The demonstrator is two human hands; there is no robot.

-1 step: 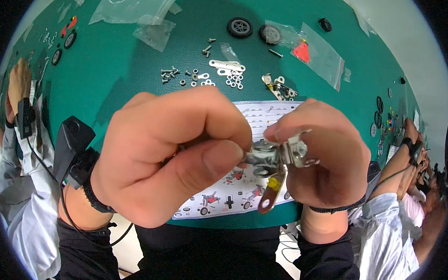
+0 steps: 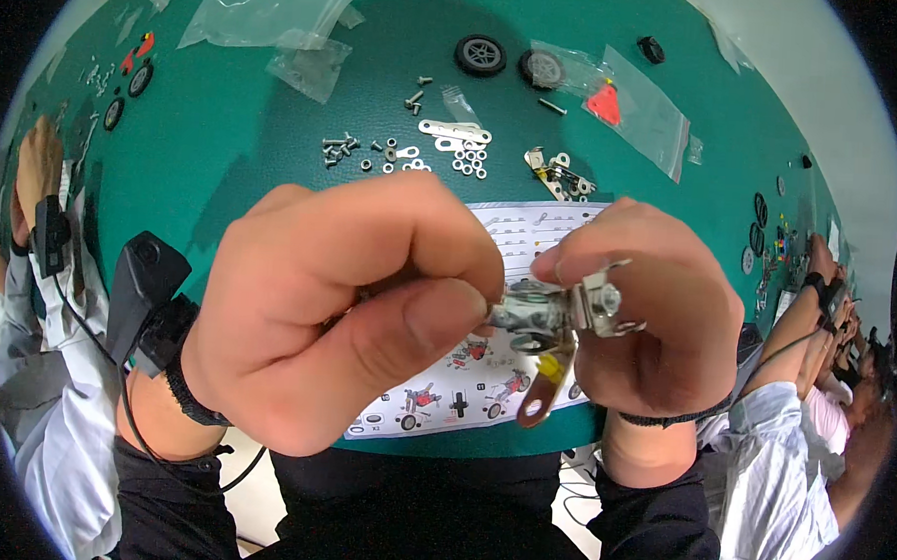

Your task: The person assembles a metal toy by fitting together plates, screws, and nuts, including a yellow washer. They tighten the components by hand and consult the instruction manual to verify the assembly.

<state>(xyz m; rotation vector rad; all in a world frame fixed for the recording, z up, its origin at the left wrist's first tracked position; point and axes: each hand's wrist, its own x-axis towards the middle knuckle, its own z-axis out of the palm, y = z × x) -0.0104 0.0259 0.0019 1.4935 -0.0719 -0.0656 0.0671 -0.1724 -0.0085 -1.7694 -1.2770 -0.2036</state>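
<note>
Close in front of me, both hands hold a small silver metal bracket assembly (image 2: 537, 309) above the printed instruction sheet. My left hand (image 2: 347, 316) is closed, its thumb and forefinger pinching the assembly's left end. Curled round the right end is my right hand (image 2: 657, 309), its fingertips partly hidden behind the metal. From the underside hangs a slotted metal strip (image 2: 537, 399) with a yellow piece (image 2: 549, 365) at its top. The instruction sheet (image 2: 491, 232), with pictures of a small vehicle model, lies on the green table, partly covered by my hands.
Beyond my hands lie loose screws (image 2: 342, 147), nuts (image 2: 470, 161), perforated metal strips (image 2: 455, 132) and a pile of brackets (image 2: 561, 175). Further back are wheels (image 2: 479, 54), a red triangular part (image 2: 604, 103) and clear plastic bags (image 2: 270, 7). Co-workers' arms (image 2: 41, 162) show at both sides.
The right end of the bracket assembly has turned slightly and shifted a little to the right. Both hands keep their hold, nearly still.
</note>
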